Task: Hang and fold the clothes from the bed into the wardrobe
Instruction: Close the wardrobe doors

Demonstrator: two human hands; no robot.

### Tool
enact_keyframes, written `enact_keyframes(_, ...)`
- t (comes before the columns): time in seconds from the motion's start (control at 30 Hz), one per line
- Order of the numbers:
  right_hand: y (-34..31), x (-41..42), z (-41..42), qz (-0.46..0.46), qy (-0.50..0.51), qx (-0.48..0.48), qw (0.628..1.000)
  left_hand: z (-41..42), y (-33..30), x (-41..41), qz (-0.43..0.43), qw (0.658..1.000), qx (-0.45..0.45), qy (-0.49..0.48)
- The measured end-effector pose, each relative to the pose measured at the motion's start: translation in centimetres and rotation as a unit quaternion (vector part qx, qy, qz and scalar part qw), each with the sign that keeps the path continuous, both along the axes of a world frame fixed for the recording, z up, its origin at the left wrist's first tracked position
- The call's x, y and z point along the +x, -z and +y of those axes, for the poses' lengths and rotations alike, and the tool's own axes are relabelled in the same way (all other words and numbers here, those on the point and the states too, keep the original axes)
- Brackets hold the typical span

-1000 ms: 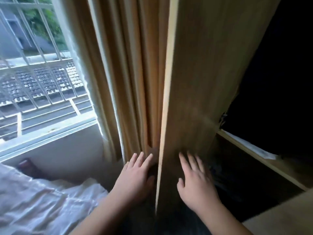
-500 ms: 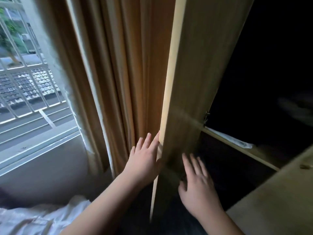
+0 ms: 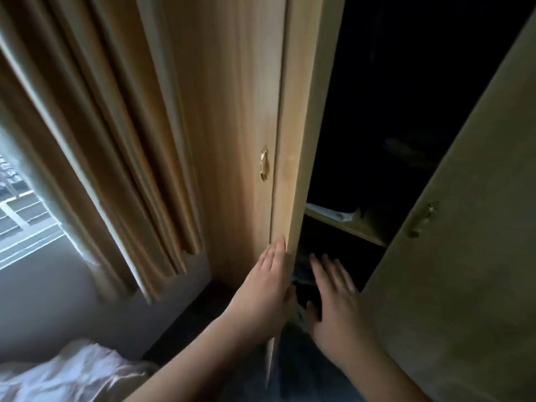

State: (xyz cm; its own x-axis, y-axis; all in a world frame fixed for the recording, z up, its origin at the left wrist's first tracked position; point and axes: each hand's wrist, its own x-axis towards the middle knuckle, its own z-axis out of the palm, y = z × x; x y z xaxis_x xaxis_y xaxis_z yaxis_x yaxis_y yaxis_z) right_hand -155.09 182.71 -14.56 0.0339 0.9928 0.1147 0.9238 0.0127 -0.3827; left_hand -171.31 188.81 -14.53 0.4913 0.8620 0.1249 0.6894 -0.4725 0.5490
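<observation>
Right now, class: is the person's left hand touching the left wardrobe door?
Touching. In the head view the left hand lies flat with straight fingers against the left wardrobe door near its edge, with no gap visible between them.

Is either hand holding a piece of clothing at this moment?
No: the left hand lies flat against the wardrobe door edge and the right hand is spread open, holding nothing.

Left hand (image 3: 268, 288): fingers straight and together, forearm reaching up from bottom centre.
Right hand (image 3: 333, 306): fingers spread and extended, palm down, just right of the left.
</observation>
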Motion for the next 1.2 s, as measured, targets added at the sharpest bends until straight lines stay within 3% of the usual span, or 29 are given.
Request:
enact_keyframes(0.3, 0.3, 14.8, -4.5, 0.007, 0.077, 0.012, 0.997, 1.0, 0.6, 16.4, 0.009, 0.999, -0.001, 0.05)
enact_keyframes(0.5, 0.6, 20.3, -2.3, -0.009, 0.154, 0.007, 0.988, 5.3, 2.4, 22.2, 0.057, 0.995, 0.063, 0.05)
enact_keyframes(0.93, 0.7, 21.0, 4.9, -0.006, 0.244, -0.016, 0.97, 14.1, 3.5, 27.8, 0.09, 0.985, 0.106, 0.097)
enact_keyframes(1.2, 2.4, 20.1, 3.9, 0.016, 0.311, -0.05, 0.949, 16.2, 5.8, 30.0, 0.132, 0.977, 0.079, 0.148)
